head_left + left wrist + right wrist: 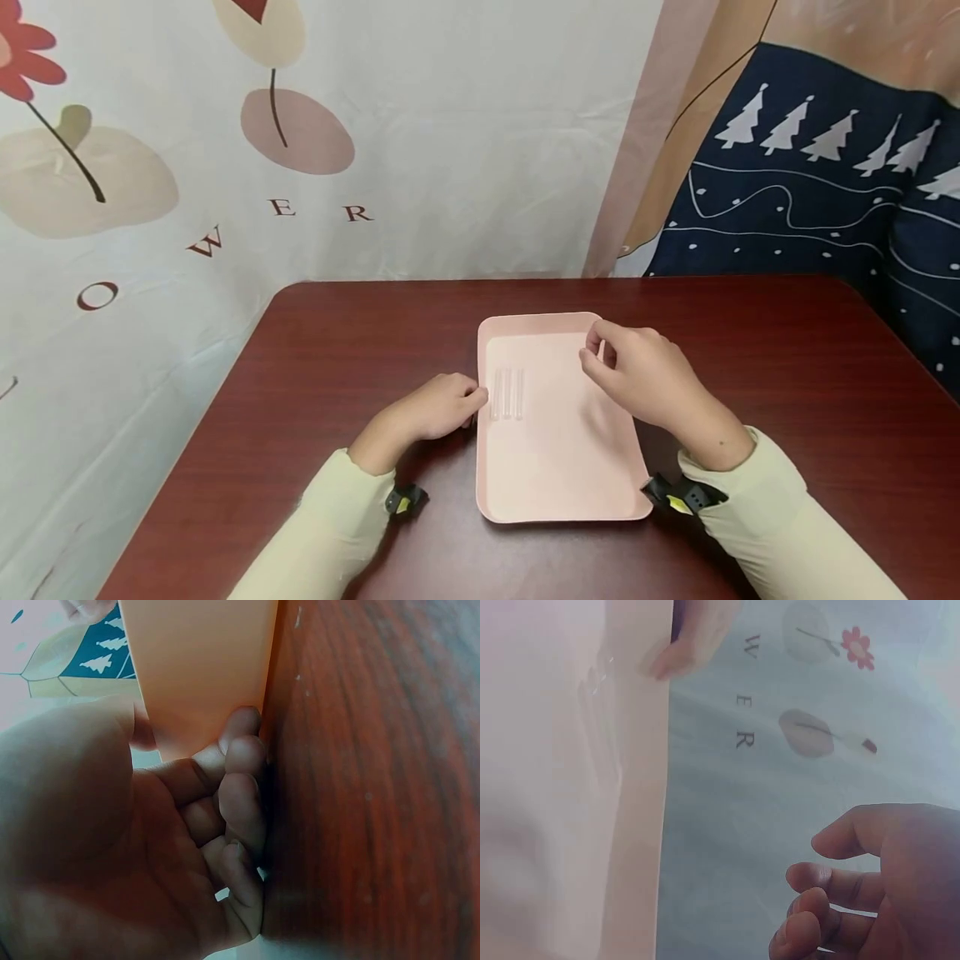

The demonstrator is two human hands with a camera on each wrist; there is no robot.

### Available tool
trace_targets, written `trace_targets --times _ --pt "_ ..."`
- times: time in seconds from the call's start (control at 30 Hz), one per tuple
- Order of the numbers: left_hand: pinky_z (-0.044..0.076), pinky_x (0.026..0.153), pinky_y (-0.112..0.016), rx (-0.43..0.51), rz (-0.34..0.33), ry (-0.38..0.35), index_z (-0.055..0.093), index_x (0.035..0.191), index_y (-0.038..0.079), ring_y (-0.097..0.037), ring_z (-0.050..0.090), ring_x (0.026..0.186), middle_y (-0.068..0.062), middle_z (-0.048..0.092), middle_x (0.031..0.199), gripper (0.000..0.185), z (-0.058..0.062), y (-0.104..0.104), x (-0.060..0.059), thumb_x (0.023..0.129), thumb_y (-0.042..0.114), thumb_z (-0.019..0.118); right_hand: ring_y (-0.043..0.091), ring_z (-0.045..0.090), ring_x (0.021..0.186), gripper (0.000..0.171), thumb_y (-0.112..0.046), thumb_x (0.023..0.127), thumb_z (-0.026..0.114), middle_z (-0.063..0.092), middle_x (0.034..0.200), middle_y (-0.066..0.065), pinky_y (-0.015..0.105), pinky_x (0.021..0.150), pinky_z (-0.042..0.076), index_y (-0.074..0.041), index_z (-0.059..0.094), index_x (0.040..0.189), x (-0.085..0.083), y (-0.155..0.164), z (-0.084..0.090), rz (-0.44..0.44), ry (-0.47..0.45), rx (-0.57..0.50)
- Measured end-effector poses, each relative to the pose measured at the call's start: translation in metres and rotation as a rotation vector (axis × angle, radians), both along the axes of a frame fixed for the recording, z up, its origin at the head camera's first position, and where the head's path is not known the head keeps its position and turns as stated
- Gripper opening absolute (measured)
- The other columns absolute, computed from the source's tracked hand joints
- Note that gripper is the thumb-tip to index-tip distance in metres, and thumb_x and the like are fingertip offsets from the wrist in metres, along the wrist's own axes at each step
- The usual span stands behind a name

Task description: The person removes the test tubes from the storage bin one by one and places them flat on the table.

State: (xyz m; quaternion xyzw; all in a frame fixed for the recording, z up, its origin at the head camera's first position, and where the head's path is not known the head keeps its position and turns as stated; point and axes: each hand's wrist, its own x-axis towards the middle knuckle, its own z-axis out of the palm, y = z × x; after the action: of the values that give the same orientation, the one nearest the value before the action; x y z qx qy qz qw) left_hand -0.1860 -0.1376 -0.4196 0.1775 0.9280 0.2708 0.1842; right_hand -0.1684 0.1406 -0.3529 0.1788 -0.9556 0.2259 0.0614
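A pink tray [558,467] lies on the dark wood table [337,358]. Three clear tubes [507,393] lie side by side in its left part, and show faintly in the right wrist view [600,727]. My left hand [442,404] rests on the table at the tray's left rim [202,667]. Its fingers [240,787] are curled against the tray's wall and its thumb is at the rim. My right hand [630,367] hovers over the tray's far right corner. The right fingers [832,900] are loosely bent and hold nothing.
A flower-print cloth [150,167] hangs behind and to the left of the table. A dark blue cloth with white trees [825,183] hangs at the right. Bare tabletop [787,375] extends on both sides of the tray.
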Motion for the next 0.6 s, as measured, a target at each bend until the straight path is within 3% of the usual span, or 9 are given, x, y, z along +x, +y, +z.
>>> trace_targets --times 0.2,0.6 --pt "0.041 0.058 -0.026 0.008 -0.003 0.004 0.058 0.063 0.014 -0.011 0.049 0.052 0.005 0.056 0.056 0.037 -0.001 0.000 -0.001 0.094 0.024 0.041 0.012 0.047 0.053 0.009 -0.023 0.092 0.059 0.054 0.062 -0.003 0.028 0.050 0.037 -0.017 0.059 0.087 -0.002 -0.016 0.003 0.022 0.015 0.017" --pt "0.042 0.058 -0.026 0.004 -0.010 0.011 0.060 0.063 0.013 -0.010 0.049 0.053 0.006 0.056 0.056 0.037 0.000 0.001 0.000 0.093 0.024 0.040 0.009 0.048 0.057 0.011 -0.022 0.091 0.060 0.054 0.069 -0.004 0.027 0.050 0.039 -0.019 0.060 0.081 -0.004 -0.042 0.006 0.078 0.004 -0.057"
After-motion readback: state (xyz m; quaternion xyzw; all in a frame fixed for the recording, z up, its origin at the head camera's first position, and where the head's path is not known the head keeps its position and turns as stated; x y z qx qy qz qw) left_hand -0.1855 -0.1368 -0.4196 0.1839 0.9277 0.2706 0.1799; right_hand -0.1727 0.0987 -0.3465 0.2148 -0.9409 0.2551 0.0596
